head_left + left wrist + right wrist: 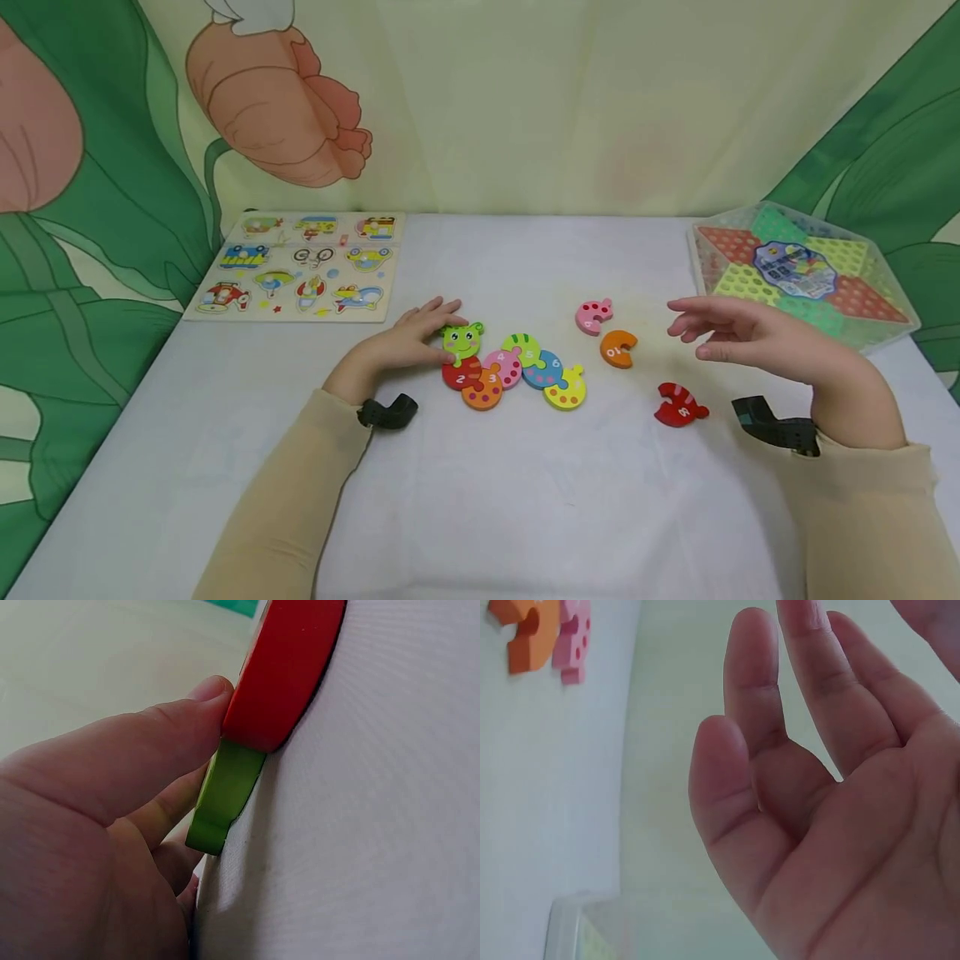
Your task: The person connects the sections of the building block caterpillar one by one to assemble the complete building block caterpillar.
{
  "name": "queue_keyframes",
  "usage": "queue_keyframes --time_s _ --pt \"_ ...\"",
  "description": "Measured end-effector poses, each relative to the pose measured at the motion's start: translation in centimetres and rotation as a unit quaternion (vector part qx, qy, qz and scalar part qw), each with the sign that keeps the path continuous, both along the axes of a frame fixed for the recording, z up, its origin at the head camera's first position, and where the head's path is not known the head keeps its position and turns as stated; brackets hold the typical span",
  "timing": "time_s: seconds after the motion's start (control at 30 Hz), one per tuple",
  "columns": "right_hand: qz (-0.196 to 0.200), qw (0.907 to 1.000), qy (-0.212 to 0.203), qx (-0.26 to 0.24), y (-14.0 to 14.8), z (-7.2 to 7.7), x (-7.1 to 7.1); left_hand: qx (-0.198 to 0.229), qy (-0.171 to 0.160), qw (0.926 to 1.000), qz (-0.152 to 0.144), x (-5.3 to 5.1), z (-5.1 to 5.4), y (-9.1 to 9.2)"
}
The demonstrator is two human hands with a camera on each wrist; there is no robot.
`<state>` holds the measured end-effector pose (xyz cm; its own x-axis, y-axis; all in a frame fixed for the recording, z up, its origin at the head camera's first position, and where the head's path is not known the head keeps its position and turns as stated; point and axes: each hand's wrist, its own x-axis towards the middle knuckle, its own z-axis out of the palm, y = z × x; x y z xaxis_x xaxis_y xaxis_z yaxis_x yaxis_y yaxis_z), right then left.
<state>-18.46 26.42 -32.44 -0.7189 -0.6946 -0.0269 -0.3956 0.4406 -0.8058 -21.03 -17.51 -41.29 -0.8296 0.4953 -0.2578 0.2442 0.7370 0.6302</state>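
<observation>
A joined caterpillar number puzzle lies on the white table: green smiling head piece (462,340), red 2 piece (459,374), then several coloured segments ending in a yellow piece (567,389). My left hand (406,335) holds the head end between thumb and fingers. In the left wrist view the thumb presses the edge of the red piece (286,675), beside the green piece (229,784). Off to the right, my right hand (738,329) hovers with fingers apart, holding nothing. Near it lie a loose orange 10 piece (617,350), a pink spotted piece (593,317) and a red 8 piece (678,406).
A wooden vehicle puzzle board (300,267) sits at the back left. At the back right, partly behind the right hand, stands a clear plastic box (806,267) with colourful dotted shapes. A patterned curtain (525,108) hangs behind the table.
</observation>
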Motion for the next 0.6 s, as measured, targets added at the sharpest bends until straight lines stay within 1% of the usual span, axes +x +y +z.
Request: queue_keyframes --time_s 0.1,0.23,0.4,0.6 --pt "0.014 0.9999 0.002 0.006 0.8 0.0 0.4 0.0 -0.001 1.0 0.001 0.0 0.0 -0.1" --pt "-0.004 0.9991 0.008 0.042 1.6 -0.4 1.4 -0.001 -0.002 1.0 -0.002 0.0 0.1 0.0" --pt "-0.025 0.9963 0.002 0.082 2.1 -1.5 2.3 0.001 0.003 1.0 -0.004 0.0 0.2 0.0" --pt "-0.024 0.9919 -0.028 0.122 1.9 -3.0 2.9 0.005 -0.001 1.0 -0.002 0.1 0.3 0.1"
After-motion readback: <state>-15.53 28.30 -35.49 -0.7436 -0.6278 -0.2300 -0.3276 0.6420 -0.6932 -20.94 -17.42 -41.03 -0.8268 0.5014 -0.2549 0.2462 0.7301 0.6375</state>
